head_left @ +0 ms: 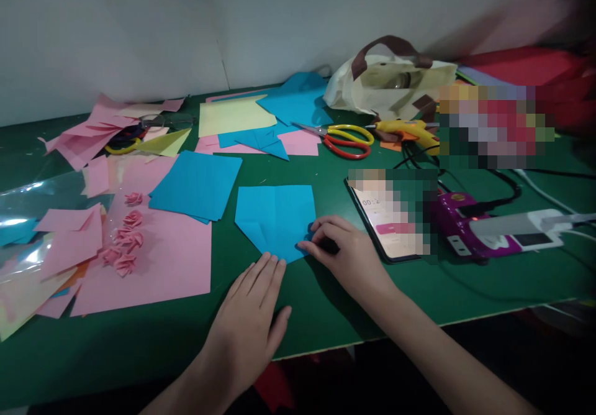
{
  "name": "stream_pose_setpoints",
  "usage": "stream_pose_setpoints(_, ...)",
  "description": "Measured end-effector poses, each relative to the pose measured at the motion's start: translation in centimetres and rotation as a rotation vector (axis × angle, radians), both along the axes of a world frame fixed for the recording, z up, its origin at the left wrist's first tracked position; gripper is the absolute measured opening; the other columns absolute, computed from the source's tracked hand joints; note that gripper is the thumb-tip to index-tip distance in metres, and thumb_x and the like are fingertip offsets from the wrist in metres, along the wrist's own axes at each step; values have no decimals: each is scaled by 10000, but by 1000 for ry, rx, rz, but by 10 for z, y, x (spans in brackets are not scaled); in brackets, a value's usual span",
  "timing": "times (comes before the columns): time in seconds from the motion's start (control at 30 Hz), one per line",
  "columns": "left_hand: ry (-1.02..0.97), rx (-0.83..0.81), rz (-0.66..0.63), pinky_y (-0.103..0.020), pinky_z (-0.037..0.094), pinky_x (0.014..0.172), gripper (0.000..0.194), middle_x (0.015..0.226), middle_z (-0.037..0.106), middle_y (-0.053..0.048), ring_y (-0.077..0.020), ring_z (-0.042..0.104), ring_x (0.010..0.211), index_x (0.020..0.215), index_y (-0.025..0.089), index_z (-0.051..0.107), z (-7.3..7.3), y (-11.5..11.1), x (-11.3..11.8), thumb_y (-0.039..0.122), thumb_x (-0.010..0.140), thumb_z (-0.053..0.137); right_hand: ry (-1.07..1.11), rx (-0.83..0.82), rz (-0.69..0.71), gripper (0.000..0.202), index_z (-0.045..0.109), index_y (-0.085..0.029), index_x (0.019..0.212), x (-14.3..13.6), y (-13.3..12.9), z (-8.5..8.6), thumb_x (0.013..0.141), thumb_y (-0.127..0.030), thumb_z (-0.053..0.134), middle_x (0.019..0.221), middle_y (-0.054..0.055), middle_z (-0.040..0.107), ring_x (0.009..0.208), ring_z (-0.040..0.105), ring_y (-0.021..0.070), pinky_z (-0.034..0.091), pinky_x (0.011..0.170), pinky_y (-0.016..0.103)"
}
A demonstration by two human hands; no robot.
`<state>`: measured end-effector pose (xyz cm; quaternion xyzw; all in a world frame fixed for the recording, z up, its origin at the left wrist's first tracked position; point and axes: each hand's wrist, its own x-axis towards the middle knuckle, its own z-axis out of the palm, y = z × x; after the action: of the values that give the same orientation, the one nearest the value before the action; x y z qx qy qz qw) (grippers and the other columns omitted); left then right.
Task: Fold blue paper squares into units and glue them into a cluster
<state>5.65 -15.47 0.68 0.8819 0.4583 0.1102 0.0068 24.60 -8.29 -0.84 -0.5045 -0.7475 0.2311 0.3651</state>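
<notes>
- Folding the blue sheet [277, 216] seems in hand; the next move likely calls for pressing its crease flat.
- It lies on the table [321, 312], near corner under the fingertips of the left hand [251, 297].
- Left hand: flat, fingers outstretched, gripping nothing.
- Right hand [351, 256]: fingers curled at the sheet's right edge; whether they pinch it, I cannot tell.

one left hand [254, 300], one right hand [351, 253], six pink roses [133, 218], one phone [382, 230], one bag [345, 89]
</notes>
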Motion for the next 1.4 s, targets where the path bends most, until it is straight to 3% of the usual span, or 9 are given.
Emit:
stream_pose_setpoints(0.37, 75, -10, 0, -367, 474, 906, 451, 1286, 546, -150, -264, 484, 1211, 1267, 37, 467, -2, 1, 3, 291, 911, 359, -6, 23, -18, 206, 485, -178, 644, -3, -2, -1, 798, -184, 621, 835, 51, 581, 771, 584, 151, 470, 662, 265)
stream_pose_setpoints(0.5, 81, -14, 2, -373, 463, 911, 460, 1281, 552, -150, -274, 487, 1205, 1260, 37, 476, -1, 1, 5, 308, 907, 362, -50, -12, -18, 91, 523, -173, 804, -3, -3, 1, 803, -179, 614, 815, 41, 571, 737, 556, 147, 459, 633, 256)
stream_pose_setpoints(0.6, 106, 2, -1, -386, 460, 906, 473, 1274, 553, -167, -292, 489, 1197, 1246, 11, 485, 0, 0, 6, 310, 898, 371, -124, 37, 101, 74, 546, -172, 920, -2, -2, 2, 853, -145, 528, 914, 70, 580, 821, 548, 161, 446, 671, 269)
stream_pose_setpoints(0.73, 111, -28, 6, -410, 442, 917, 469, 1286, 538, -181, -309, 470, 1209, 1211, 21, 518, 1, 0, 8, 331, 880, 401, -282, 250, 362, 254, 626, -206, 856, -1, 2, 4, 916, -132, 391, 1010, 77, 588, 880, 530, 178, 386, 717, 318)
stream_pose_setpoints(0.9, 107, -17, 19, -423, 417, 938, 509, 1301, 520, -191, -306, 470, 1209, 1238, 40, 494, 1, -1, 8, 387, 881, 390, -311, 271, 457, 283, 680, -239, 820, 4, 6, 7, 917, -154, 428, 986, 52, 596, 831, 519, 153, 340, 705, 313)
stream_pose_setpoints(1.17, 152, 18, -16, -408, 424, 933, 579, 1308, 503, -214, -311, 473, 1211, 1256, -13, 465, 2, -1, 7, 423, 881, 401, -344, 253, 450, 377, 696, -361, 952, 20, 11, 2, 902, -98, 430, 1036, 33, 617, 884, 510, 173, 353, 712, 334)
stream_pose_setpoints(1.4, 160, -11, -16, -424, 429, 932, 589, 1318, 488, -222, -325, 467, 1214, 1261, -27, 461, 2, -1, 8, 421, 884, 391, -274, 170, 397, 433, 708, -283, 922, 40, 8, 4, 856, -23, 368, 1135, 61, 610, 1004, 522, 205, 440, 792, 412)
